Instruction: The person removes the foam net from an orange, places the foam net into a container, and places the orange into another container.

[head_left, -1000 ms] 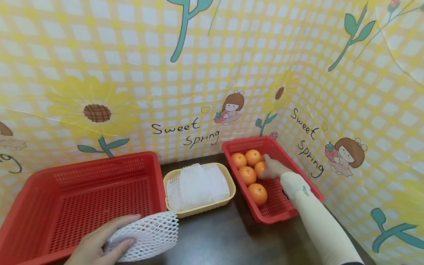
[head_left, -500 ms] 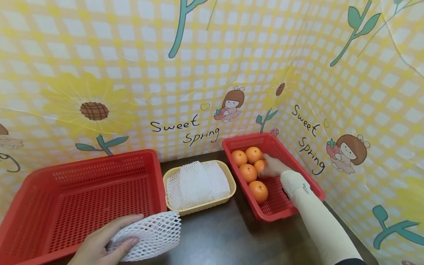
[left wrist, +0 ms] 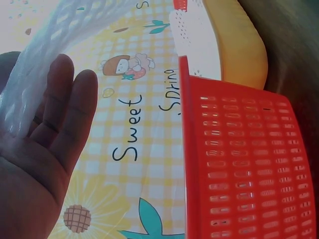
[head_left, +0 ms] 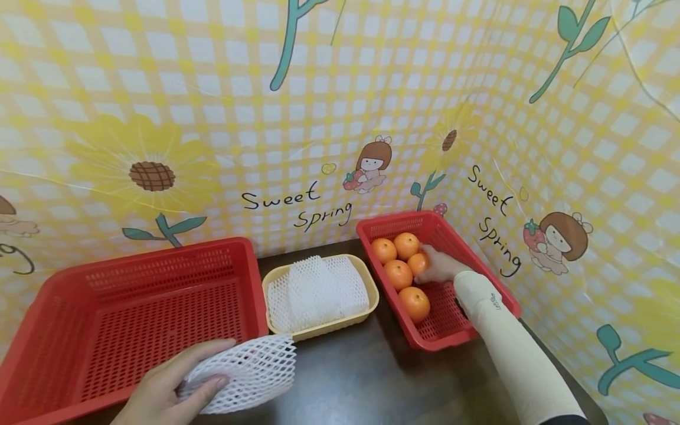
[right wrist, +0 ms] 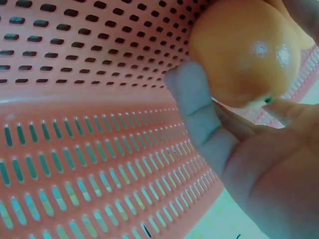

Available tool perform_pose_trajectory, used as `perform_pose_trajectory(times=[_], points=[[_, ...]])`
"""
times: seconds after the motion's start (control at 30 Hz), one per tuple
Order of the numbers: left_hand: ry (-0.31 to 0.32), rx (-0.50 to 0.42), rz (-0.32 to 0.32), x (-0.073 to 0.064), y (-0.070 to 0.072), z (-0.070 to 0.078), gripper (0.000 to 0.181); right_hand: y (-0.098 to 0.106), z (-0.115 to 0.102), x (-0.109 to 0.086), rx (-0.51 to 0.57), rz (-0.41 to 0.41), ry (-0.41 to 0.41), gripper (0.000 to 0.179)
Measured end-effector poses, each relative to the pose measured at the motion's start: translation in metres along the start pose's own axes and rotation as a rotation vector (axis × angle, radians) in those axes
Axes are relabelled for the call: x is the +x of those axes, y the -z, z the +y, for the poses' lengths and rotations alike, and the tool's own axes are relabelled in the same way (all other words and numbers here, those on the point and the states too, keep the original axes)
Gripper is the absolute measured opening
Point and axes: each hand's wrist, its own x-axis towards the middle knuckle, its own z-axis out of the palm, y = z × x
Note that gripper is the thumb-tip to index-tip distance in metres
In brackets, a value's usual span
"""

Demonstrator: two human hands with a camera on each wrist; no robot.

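Observation:
My left hand (head_left: 164, 386) pinches a white foam net sleeve (head_left: 257, 372) between thumb and fingers, low at the front beside the large red basket (head_left: 175, 324). In the left wrist view the sleeve (left wrist: 37, 59) lies across the hand, with two fingertips showing past it. Inside the smaller red basket (head_left: 443, 342), my right hand (head_left: 441, 267) grips an orange (head_left: 418, 265). The right wrist view has that orange (right wrist: 244, 55) large, with thumb and fingers curled round its sides. Several other oranges (head_left: 398, 275) lie along the left of that basket.
Between the baskets stands a yellow tray (head_left: 375, 295) with several stacked white foam nets (head_left: 319, 295). All rest on a dark table (head_left: 350, 378). A checked, patterned sheet (head_left: 297, 141) rises close behind and at the right.
The head view has tilted slightly. My left hand with the foam net sleeve has drifted a little to the right. My right hand stays on the orange, which has hardly moved.

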Motion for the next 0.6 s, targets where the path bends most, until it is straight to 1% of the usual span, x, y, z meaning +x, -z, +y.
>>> perform_pose_trajectory(times=[0.03,0.1,0.17,0.23,0.27,0.3,0.33,0.37,0.4,0.47,0.53,0.57,0.6], points=[[0.010,0.003,-0.004,0.000,0.000,0.000,0.057,0.003,-0.001,0.003,-0.063,0.018,0.020,0.081],[0.021,0.008,-0.010,-0.001,0.000,0.000,0.057,0.008,-0.005,0.007,-0.239,0.063,0.094,0.085],[0.026,0.012,-0.018,0.000,0.000,0.001,0.057,0.019,-0.011,0.017,-0.565,0.121,0.199,0.091],[0.019,0.008,-0.023,0.000,0.000,0.001,0.057,0.028,-0.021,0.023,-0.914,0.242,0.315,0.098],[0.013,0.003,-0.024,0.001,0.000,0.001,0.057,0.031,-0.025,0.023,-1.034,0.296,0.370,0.100],[0.006,0.001,-0.024,0.001,0.000,0.002,0.057,0.031,-0.031,0.021,-1.116,0.337,0.411,0.100],[0.001,0.001,-0.024,0.002,0.000,0.002,0.057,0.030,-0.037,0.017,-1.147,0.362,0.453,0.098],[0.000,0.000,-0.026,0.002,0.000,0.003,0.057,0.026,-0.044,0.009,-1.140,0.382,0.478,0.095],[0.004,0.000,-0.031,0.003,0.000,0.004,0.057,0.020,-0.051,-0.001,-1.124,0.399,0.508,0.091],[0.026,-0.003,-0.047,0.005,0.001,0.006,0.057,0.003,-0.065,-0.024,-1.071,0.417,0.596,0.082],[0.061,-0.006,-0.072,0.007,0.001,0.008,0.055,-0.021,-0.076,-0.048,-1.021,0.388,0.695,0.073],[0.082,-0.016,-0.090,0.008,0.001,0.009,0.054,-0.035,-0.078,-0.060,-1.009,0.370,0.743,0.070],[0.102,-0.029,-0.111,0.009,0.000,0.009,0.053,-0.049,-0.079,-0.070,-1.000,0.339,0.807,0.066]])
